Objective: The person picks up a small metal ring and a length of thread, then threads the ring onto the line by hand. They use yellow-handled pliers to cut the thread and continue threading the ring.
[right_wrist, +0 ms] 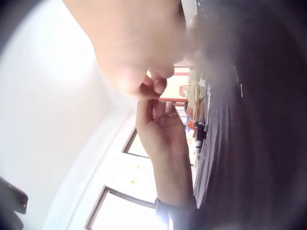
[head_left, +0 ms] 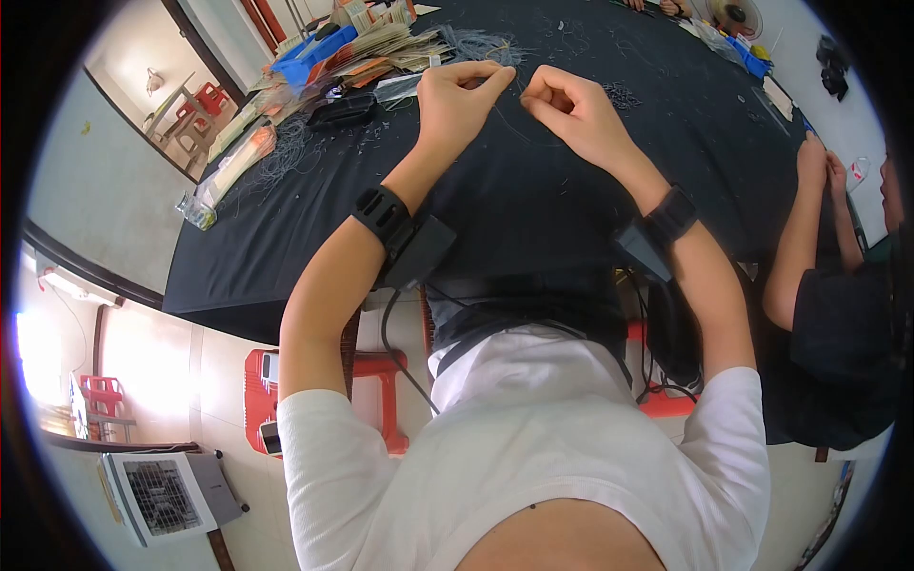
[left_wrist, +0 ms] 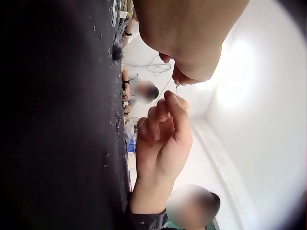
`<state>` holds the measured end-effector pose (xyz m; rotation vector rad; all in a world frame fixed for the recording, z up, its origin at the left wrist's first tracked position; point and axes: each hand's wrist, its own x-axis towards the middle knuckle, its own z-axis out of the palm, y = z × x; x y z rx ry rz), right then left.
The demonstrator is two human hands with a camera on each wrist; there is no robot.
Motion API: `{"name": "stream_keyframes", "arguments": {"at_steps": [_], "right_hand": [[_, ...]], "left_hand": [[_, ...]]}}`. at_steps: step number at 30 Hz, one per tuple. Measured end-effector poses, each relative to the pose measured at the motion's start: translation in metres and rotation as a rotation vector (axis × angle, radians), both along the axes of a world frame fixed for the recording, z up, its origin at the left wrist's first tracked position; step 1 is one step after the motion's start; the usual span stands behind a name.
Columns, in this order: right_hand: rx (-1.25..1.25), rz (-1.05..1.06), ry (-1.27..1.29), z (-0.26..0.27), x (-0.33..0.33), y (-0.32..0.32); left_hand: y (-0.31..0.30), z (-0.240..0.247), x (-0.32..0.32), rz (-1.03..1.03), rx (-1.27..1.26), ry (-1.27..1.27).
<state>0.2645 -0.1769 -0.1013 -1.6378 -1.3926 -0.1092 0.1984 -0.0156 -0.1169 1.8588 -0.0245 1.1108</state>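
My left hand (head_left: 457, 105) has thumb and forefinger pressed together, pinching a thin pale strand (left_wrist: 166, 87) at the tips. From there the strand crosses the narrow gap between my hands, above the black cloth (head_left: 533, 209), and a length of it trails past the bent fingers of my right hand (head_left: 579, 116), whose thumb and forefinger also pinch it.
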Motion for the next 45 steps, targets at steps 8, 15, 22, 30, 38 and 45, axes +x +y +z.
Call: {"name": "stream_keyframes", "arguments": {"at_steps": [8,15,22,30,38,45], "right_hand": [[0.192,-0.193,-0.586,0.009,0.007,-0.007],[0.211,-0.191,-0.572,0.008,0.019,-0.005],[0.113,-0.201,-0.257,0.005,0.024,-0.006],[-0.107,0.173,0.729,0.002,0.026,-0.006],[0.136,0.22,0.536,-0.017,0.009,0.014],[0.136,-0.165,-0.472,0.006,-0.006,0.005]], "left_hand": [[-0.001,-0.002,0.001,-0.036,0.105,0.029],[-0.007,0.001,-0.006,-0.185,0.141,0.211],[-0.009,0.007,-0.011,-0.293,0.128,0.195],[-0.011,0.011,-0.015,-0.414,-0.027,0.071],[-0.015,0.01,-0.014,-0.3,-0.303,-0.026],[-0.011,0.002,-0.007,-0.168,-0.263,-0.044]]}}
